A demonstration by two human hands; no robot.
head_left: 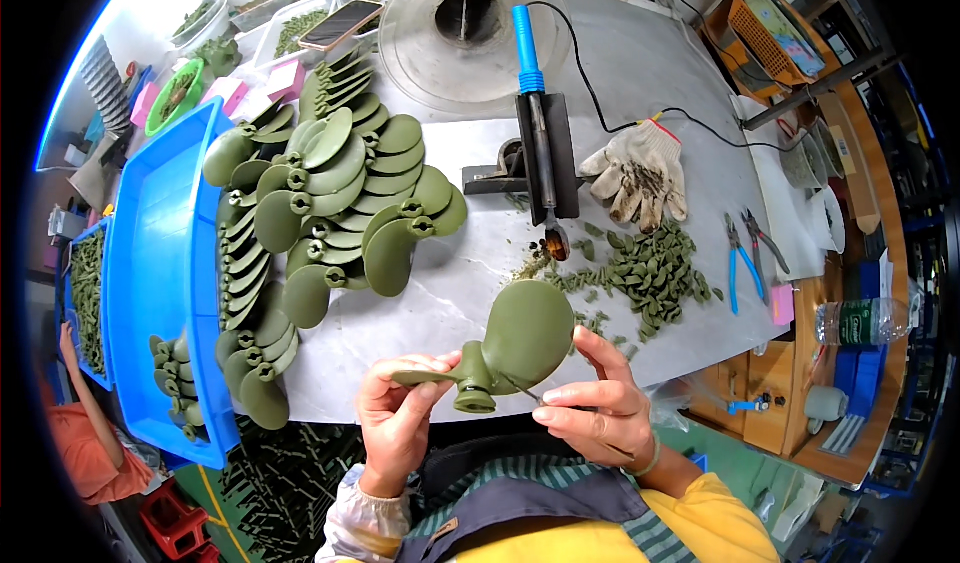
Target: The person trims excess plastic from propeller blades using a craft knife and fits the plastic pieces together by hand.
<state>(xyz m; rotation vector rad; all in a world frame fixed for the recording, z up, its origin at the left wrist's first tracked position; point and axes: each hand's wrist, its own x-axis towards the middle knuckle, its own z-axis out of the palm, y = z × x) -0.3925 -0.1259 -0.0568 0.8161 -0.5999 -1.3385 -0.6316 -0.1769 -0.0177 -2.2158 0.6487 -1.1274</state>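
Low in front of my body I hold an olive-green two-bladed propeller (530,328) with a ringed hub. My left hand (400,413) pinches its smaller-looking left blade between thumb and fingers. A thin, dark, slender tool (524,391) is gripped in my right hand (600,408), its tip at the base of the large blade beside the hub. Some fingers of that hand lie near the blade's right edge; the tool's exact kind cannot be made out. Left of centre on the table, many like propellers (390,253) lie stacked in overlapping rows.
A blue-handled soldering iron (526,53) rests on a black stand, its cord trailing right. Nearby lie a stained work glove (640,171), a pile of green scraps (655,273) and blue-handled pliers (740,268). A blue tray (150,293) stands left; a co-worker's arm (90,403) shows beyond.
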